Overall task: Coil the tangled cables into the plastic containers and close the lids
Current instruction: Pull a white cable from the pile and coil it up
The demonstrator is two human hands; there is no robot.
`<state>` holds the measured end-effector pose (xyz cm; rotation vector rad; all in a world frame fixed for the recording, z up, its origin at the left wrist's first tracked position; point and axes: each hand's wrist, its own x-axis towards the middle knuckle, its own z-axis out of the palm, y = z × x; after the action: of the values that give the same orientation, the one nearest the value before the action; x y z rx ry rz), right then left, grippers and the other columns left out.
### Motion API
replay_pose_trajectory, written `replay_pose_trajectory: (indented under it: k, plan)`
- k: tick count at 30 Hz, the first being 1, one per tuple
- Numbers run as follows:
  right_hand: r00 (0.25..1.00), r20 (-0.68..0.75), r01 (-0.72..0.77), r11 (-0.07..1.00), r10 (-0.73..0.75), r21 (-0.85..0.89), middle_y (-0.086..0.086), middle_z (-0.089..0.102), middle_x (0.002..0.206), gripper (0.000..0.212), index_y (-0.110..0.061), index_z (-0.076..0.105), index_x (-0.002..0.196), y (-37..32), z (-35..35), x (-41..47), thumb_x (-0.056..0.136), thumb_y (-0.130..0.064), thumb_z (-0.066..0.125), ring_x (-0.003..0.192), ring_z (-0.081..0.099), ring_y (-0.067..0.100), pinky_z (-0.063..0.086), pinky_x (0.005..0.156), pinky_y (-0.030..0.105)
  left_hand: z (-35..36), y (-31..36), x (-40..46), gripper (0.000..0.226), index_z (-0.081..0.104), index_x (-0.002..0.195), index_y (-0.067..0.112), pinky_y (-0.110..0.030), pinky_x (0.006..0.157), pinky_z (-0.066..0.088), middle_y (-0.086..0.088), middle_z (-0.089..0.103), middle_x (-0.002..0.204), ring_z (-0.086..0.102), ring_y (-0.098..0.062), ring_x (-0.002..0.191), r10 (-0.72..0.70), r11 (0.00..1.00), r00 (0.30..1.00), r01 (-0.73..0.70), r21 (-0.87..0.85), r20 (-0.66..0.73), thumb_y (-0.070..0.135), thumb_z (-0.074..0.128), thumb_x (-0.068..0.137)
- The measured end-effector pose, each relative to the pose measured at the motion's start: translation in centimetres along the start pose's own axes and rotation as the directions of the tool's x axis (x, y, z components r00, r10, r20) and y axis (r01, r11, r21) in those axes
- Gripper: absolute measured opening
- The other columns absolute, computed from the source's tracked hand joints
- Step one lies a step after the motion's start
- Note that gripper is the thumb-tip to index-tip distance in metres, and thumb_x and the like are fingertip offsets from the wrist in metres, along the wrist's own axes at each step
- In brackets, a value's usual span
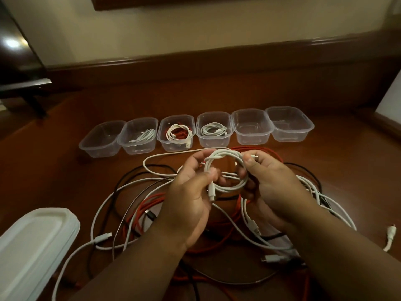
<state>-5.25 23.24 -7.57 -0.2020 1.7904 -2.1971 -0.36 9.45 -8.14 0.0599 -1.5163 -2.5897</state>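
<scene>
L hand [191, 192] pinches white cable coil [226, 170] | R hand [271, 183] grips coil too | above tangled pile [138, 205], desk mid | 6 tubs [251, 127] far edge

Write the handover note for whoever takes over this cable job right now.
Left hand and right hand: both grip one coiled white cable, held above the cable pile.
Six open tubs stand in a row at the back. Counting from the left, the second, third and fourth hold coiled cables; the first, fifth and sixth are empty.
The lids sit stacked at front left; none is on a tub.
Left to do: drop this coil in an empty tub, coil the remaining white, black and red cables, then close all lids.
</scene>
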Motion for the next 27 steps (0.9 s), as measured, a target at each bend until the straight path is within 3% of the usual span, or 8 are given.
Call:
replay_pose_trajectory:
  k: [5, 7, 9, 13, 15, 18, 22, 27]
  plan:
    - [0.996, 0.076, -0.055, 0.992, 0.046, 0.111, 0.003, 0.052, 0.066, 0.016, -0.012, 0.058, 0.087, 0.0, -0.3, 0.3, 0.091, -0.027, 0.061, 0.052, 0.039, 0.011, 0.032, 0.049, 0.026, -0.9, -0.2, 0.1, 0.046, 0.062, 0.104, 0.044, -0.045, 0.093, 0.056, -0.005, 0.07, 0.104, 0.069, -0.022, 0.1, 0.143, 0.856, 0.99, -0.12, 0.502, -0.008, 0.0, 0.062, 0.091]
    - [0.997, 0.078, 0.0, 1.0, 0.0, 0.0, 0.004, 0.058, 0.067, 0.023, -0.012, 0.059, 0.085, -0.3, -0.5, 0.2, 0.078, -0.031, 0.07, 0.052, 0.045, 0.012, 0.039, 0.049, 0.025, -1.4, 0.0, 0.3, 0.046, 0.059, 0.108, 0.046, -0.04, 0.086, 0.059, 0.003, 0.069, 0.102, 0.069, -0.013, 0.097, 0.256, 0.742, 0.967, -0.201, 0.639, 0.007, 0.004, 0.066, 0.091]
    - [0.995, 0.06, 0.089, 0.98, -0.079, -0.181, 0.007, 0.066, 0.071, 0.017, -0.012, 0.062, 0.088, -0.4, -0.6, 0.1, 0.085, -0.027, 0.069, 0.056, 0.056, 0.017, 0.049, 0.052, 0.028, -1.8, 0.3, 0.5, 0.043, 0.057, 0.111, 0.047, -0.033, 0.081, 0.06, 0.009, 0.068, 0.097, 0.068, -0.007, 0.094, 0.373, 0.616, 0.927, -0.278, 0.737, 0.038, 0.01, 0.068, 0.09]
    - [0.949, 0.042, 0.287, 0.8, -0.313, -0.527, 0.004, 0.07, 0.077, 0.005, -0.026, 0.065, 0.092, -0.3, -1.0, 0.0, 0.095, -0.029, 0.061, 0.069, 0.068, 0.015, 0.058, 0.062, 0.034, -2.2, 0.5, 0.4, 0.038, 0.061, 0.123, 0.035, -0.031, 0.088, 0.058, 0.014, 0.068, 0.111, 0.064, -0.002, 0.106, 0.462, 0.447, 0.875, -0.367, 0.815, 0.141, 0.015, 0.068, 0.091]
    - [0.927, 0.084, 0.333, 0.699, -0.366, -0.633, -0.003, 0.067, 0.077, 0.007, -0.028, 0.065, 0.094, -0.2, -1.3, 0.1, 0.097, -0.028, 0.058, 0.069, 0.064, 0.01, 0.057, 0.063, 0.032, -2.3, 0.9, 0.2, 0.039, 0.063, 0.125, 0.031, -0.033, 0.091, 0.056, 0.013, 0.067, 0.116, 0.062, -0.003, 0.11, 0.444, 0.424, 0.877, -0.385, 0.82, 0.182, 0.013, 0.068, 0.091]
    - [0.924, 0.087, 0.328, 0.655, -0.372, -0.68, -0.004, 0.065, 0.074, 0.014, -0.024, 0.065, 0.089, 0.0, -1.5, 0.4, 0.099, -0.024, 0.055, 0.065, 0.06, 0.008, 0.052, 0.059, 0.03, -2.5, 1.6, 0.0, 0.042, 0.064, 0.12, 0.038, -0.028, 0.091, 0.055, 0.019, 0.067, 0.115, 0.062, 0.0, 0.11, 0.377, 0.425, 0.892, -0.407, 0.809, 0.251, 0.01, 0.069, 0.09]
    - [0.931, 0.043, 0.287, 0.655, -0.363, -0.699, -0.003, 0.063, 0.073, 0.015, -0.023, 0.063, 0.089, 0.1, -0.4, 0.0, 0.101, -0.023, 0.053, 0.063, 0.056, 0.01, 0.044, 0.055, 0.027, -2.2, 1.7, -0.6, 0.034, 0.062, 0.106, 0.043, -0.032, 0.084, 0.059, 0.015, 0.069, 0.101, 0.066, -0.002, 0.096, 0.235, 0.475, 0.963, -0.235, 0.848, 0.135, 0.014, 0.07, 0.089]
    - [0.94, 0.168, 0.316, 0.573, -0.297, -0.756, -0.005, 0.059, 0.077, 0.012, -0.023, 0.061, 0.097, -2.1, 2.4, -1.0, 0.102, -0.024, 0.049, 0.068, 0.053, 0.011, 0.042, 0.061, 0.028, -1.8, 4.7, -1.5, 0.009, 0.063, 0.087, 0.025, -0.013, 0.063, 0.044, 0.01, 0.063, 0.087, 0.061, -0.003, 0.079, 0.392, 0.218, 0.912, -0.224, 0.95, 0.125, 0.022, 0.071, 0.088]
